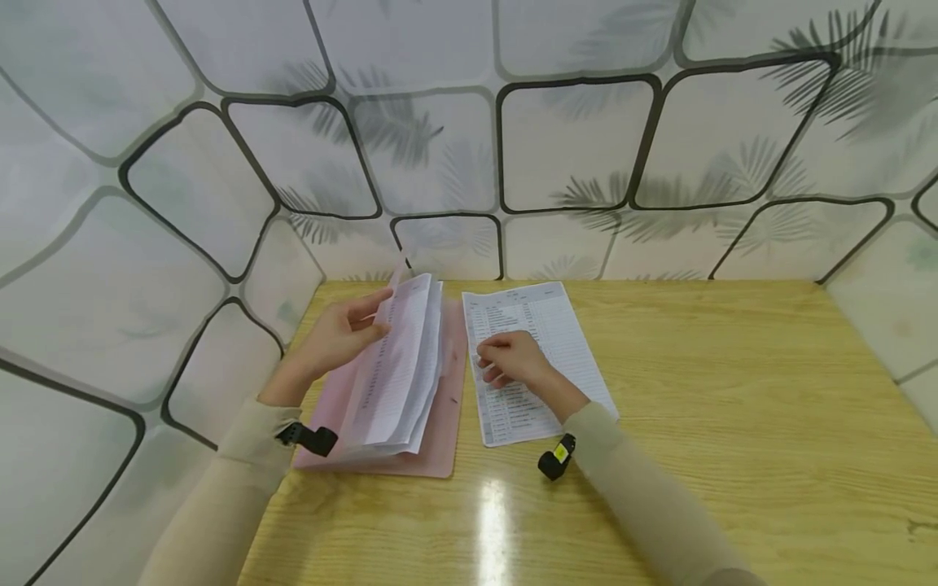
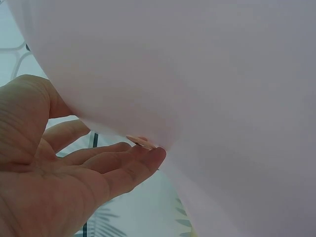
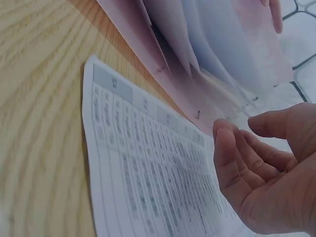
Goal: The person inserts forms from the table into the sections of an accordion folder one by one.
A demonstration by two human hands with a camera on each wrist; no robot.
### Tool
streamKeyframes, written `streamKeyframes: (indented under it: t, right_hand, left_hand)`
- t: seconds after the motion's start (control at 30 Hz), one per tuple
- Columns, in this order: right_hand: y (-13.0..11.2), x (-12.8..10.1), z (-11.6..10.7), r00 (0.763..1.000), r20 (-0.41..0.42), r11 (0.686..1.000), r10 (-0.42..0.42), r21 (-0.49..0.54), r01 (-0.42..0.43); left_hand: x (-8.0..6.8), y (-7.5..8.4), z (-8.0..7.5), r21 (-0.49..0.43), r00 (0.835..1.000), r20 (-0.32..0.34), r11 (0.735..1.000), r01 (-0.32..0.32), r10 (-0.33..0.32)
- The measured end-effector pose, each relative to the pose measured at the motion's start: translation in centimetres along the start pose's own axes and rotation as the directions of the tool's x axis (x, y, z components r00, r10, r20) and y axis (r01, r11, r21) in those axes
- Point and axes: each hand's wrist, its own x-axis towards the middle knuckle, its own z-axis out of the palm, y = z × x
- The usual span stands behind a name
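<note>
A pink folder (image 1: 456,391) lies spread on the table at the left, with several white printed sheets (image 1: 399,366) raised inside it. My left hand (image 1: 344,334) grips the lifted translucent cover at its outer edge, thumb on one side and fingers on the other. In the left wrist view that pale cover (image 2: 207,98) fills most of the picture and hides part of the thumb. Right of the folder lies a loose printed sheet (image 1: 564,358) with a table of rows. Over it hovers my right hand (image 1: 516,358), fingers loosely bent and holding nothing.
The wooden table (image 1: 733,391) meets a patterned wall (image 1: 572,146) along its back and left sides. The folder's far end is close to the back wall. A bright reflection marks the table's front.
</note>
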Motion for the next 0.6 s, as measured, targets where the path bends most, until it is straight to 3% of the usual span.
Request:
streamKeyframes:
  t: [0.2,0.37,0.47,0.6]
  right_hand:
    - [0.4,-0.2,-2.3,0.996,-0.094,0.998,0.001,-0.057,-0.006]
    - [0.7,-0.5,-4.3,0.988,-0.154,0.984,-0.026,-0.177,-0.002]
    - [0.8,-0.8,-5.5,0.978,-0.2,0.959,-0.06,-0.283,0.001]
    - [0.9,-1.3,-7.0,0.953,-0.272,0.9,-0.134,-0.435,0.003]
  left_hand:
    - [0.0,-0.1,0.0,0.006,1.0,-0.003,1.0,-0.005,0.005]
    - [0.0,-0.1,0.0,0.02,1.0,-0.004,1.0,-0.003,0.003]
    - [0.0,-0.1,0.1,0.034,1.0,-0.006,0.999,0.001,0.0]
    - [-0.1,0.1,0.1,0.04,1.0,-0.004,0.999,-0.001,0.001]
